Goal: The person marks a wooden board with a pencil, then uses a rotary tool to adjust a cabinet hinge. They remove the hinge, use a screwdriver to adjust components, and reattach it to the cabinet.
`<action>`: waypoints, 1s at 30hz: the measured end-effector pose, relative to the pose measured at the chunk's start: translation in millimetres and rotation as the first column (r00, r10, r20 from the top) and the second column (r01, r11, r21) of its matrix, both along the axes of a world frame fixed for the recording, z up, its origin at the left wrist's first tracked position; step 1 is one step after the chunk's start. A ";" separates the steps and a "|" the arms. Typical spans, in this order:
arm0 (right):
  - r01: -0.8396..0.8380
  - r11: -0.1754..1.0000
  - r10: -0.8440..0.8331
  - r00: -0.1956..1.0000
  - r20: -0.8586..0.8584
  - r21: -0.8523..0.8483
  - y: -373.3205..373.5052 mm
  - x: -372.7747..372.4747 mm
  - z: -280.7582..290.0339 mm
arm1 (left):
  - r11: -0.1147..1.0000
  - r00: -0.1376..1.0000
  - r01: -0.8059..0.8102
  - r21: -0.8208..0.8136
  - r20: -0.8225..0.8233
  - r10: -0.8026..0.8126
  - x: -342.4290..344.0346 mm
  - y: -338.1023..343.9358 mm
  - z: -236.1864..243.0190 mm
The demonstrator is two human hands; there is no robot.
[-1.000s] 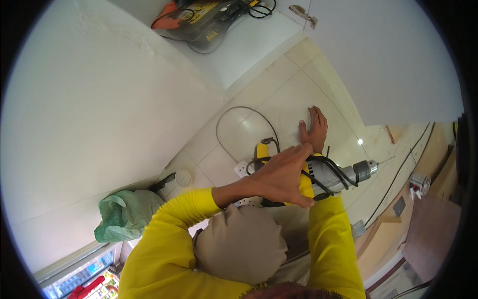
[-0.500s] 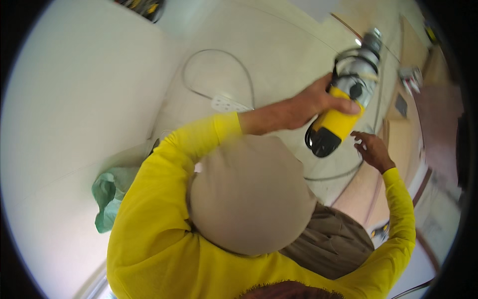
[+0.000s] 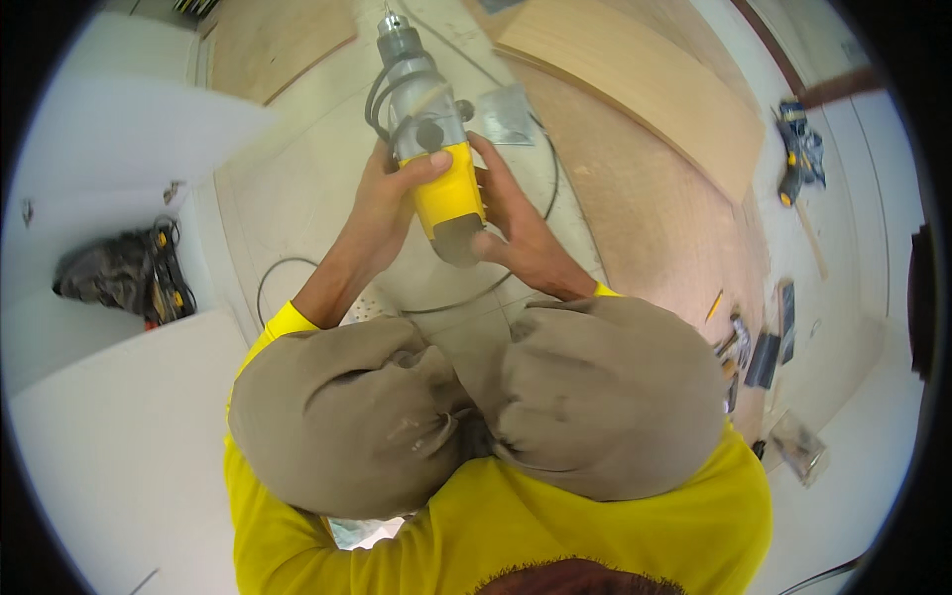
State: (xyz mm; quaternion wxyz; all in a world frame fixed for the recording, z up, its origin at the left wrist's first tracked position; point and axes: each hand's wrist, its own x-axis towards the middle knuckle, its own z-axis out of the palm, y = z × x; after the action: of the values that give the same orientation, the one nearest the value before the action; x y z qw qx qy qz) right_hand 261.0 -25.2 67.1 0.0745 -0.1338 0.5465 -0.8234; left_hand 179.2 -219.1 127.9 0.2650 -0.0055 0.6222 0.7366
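Note:
A yellow, black and silver power drill (image 3: 443, 193) is held upright in the picture above my knees, its chuck toward the top and a black cord wound round its metal front. My left hand (image 3: 382, 198) grips it from the left, thumb across the yellow body. My right hand (image 3: 511, 223) is closed on its right side, thumb low by the black end, other fingers partly hidden behind it. A cable (image 3: 446, 308) loops on the tiled floor below, and a white power strip (image 3: 359, 305) shows beside my left forearm.
Wooden boards (image 3: 635, 96) lie at upper right, with a hammer (image 3: 737, 342), a pencil (image 3: 714, 305) and small tools along the right. A dark tool (image 3: 803, 159) lies by the right wall. At left, a white cabinet (image 3: 119, 416) holds a black tool bag (image 3: 114, 273).
My view has turned rightward. The drill has come round to the middle, chuck up. My right hand, apart from it half a second ago, is now on it along with my left.

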 end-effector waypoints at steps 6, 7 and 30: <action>0.388 0.894 -0.327 0.907 0.264 -0.225 31.8 17.5 -34.1 | 0.902 0.963 0.183 -0.391 -0.113 -0.244 12.1 63.3 -9.3; 0.363 0.883 -0.259 0.906 0.335 -0.298 41.8 25.7 -24.9 | 0.884 0.959 0.210 -0.419 -0.086 -0.269 18.7 69.1 2.7; 0.690 0.660 -0.468 0.686 0.557 -0.296 178.1 187.1 -117.3 | 0.726 0.537 0.608 0.322 0.506 -0.675 -5.5 211.4 -134.8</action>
State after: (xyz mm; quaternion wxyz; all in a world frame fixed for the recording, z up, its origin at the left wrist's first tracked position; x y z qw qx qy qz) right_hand 448.1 152.9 -50.3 -0.1159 0.2255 0.3044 -0.9182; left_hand 173.7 -7.7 -6.9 0.6959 0.0079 0.4246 0.5791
